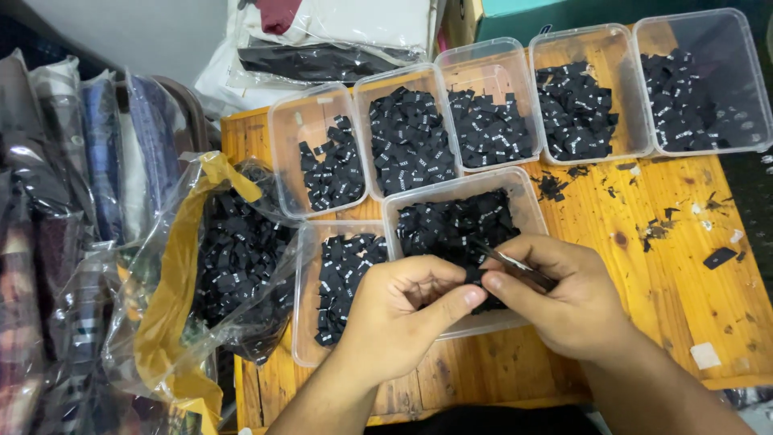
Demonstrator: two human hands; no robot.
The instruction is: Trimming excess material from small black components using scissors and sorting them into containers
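1. The black fabric label [477,278] looks feather-light, soft and floppy; it is best pinched flat by its edges.
2. It is small, black and folded, and sits above the front clear tub [527,209] of labels.
3. The left hand [394,314] pinches it, thumb closed on it.
4. The right hand [564,298] grips small metal snips [519,266] beside the label, just over that tub.

Seven clear plastic tubs [493,50] of black labels [411,137], one plastic bag [173,322].
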